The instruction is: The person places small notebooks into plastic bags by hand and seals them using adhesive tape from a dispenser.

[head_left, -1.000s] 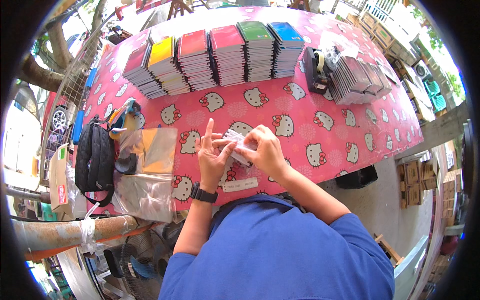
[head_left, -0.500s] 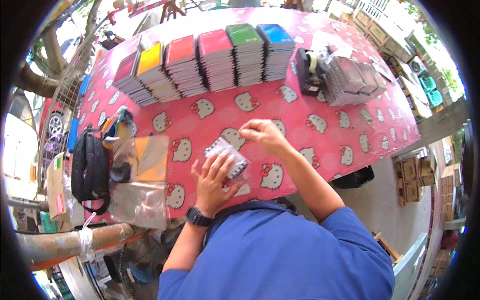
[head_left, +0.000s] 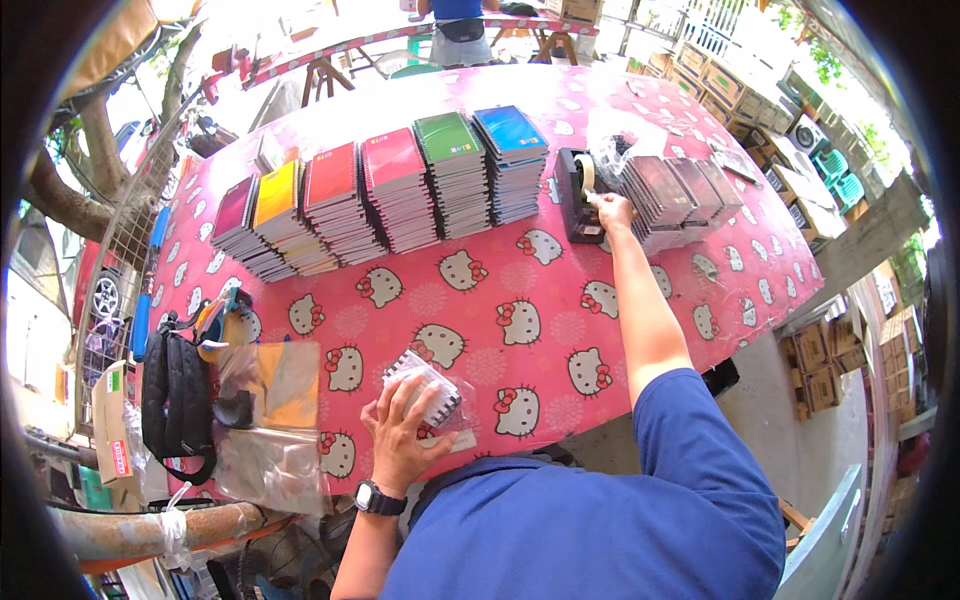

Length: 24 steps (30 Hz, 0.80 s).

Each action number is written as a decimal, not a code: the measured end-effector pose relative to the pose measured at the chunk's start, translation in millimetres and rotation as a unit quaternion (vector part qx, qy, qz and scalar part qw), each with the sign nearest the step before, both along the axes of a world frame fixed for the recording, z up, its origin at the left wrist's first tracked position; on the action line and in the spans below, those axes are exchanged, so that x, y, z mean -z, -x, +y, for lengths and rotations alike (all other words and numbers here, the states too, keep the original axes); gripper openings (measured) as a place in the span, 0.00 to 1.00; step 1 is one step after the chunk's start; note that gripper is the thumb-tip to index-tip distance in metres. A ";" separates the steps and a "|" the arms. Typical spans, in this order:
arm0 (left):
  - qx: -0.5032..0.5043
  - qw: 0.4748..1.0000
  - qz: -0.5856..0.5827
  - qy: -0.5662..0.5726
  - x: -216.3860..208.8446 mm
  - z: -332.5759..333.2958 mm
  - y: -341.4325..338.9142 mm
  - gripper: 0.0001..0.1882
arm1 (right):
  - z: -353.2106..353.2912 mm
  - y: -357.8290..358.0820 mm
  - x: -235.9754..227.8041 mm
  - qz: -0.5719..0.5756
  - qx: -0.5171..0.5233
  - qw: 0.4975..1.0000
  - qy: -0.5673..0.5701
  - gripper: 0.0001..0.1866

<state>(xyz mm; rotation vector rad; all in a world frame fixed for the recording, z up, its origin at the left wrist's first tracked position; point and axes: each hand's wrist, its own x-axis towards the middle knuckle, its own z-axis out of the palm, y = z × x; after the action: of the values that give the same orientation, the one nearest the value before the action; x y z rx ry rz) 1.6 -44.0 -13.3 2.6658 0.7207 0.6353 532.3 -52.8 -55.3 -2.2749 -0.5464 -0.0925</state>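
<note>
My left hand (head_left: 402, 432), wearing a dark wristwatch, grips a small bundle of spiral notebooks (head_left: 436, 398) in a clear plastic bag (head_left: 462, 400) near the table's front edge. Its fingers press over the bundle's top, hiding part of it. Stretched to the far right, my right hand (head_left: 612, 212) pinches the free end of the tape at a black tape dispenser (head_left: 578, 222). The tape roll (head_left: 586, 174) sits in the dispenser just beyond my fingertips. Beside that hand stand packed stacks of spiral notebooks (head_left: 668, 196), partly covered by clear plastic.
Several colour-sorted notebook stacks (head_left: 402, 190) form a row across the pink, cat-patterned table (head_left: 480, 320). At the left lie clear plastic bags (head_left: 268, 462) and a black backpack (head_left: 178, 400). A rusty pipe (head_left: 150, 530) runs at lower left. Beyond the table, a person (head_left: 460, 35) stands.
My right hand has reached from beside the bundle out to the tape dispenser at the far right. My left hand remains on the bagged notebooks. The view has shifted, bringing another person into sight.
</note>
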 end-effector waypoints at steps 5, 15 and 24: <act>-0.025 1.000 0.004 0.008 3.0 -1.5 8.5 0.35 | -16.5 54.1 9.2 0.024 -0.060 0.971 -0.230 0.09; -0.012 1.000 0.010 -0.006 7.0 1.9 9.6 0.36 | 11.8 187.7 -32.5 0.511 -0.385 0.757 -0.131 0.05; -0.009 1.000 0.001 0.003 2.5 1.9 6.6 0.39 | 32.3 329.6 -109.3 -0.027 -0.596 0.741 0.307 0.29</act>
<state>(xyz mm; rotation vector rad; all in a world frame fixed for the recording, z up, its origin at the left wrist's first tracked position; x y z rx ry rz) -5.0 -42.1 -15.8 2.6583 0.7476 0.6341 202.7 -20.5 54.0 -2.0172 -2.2025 0.7626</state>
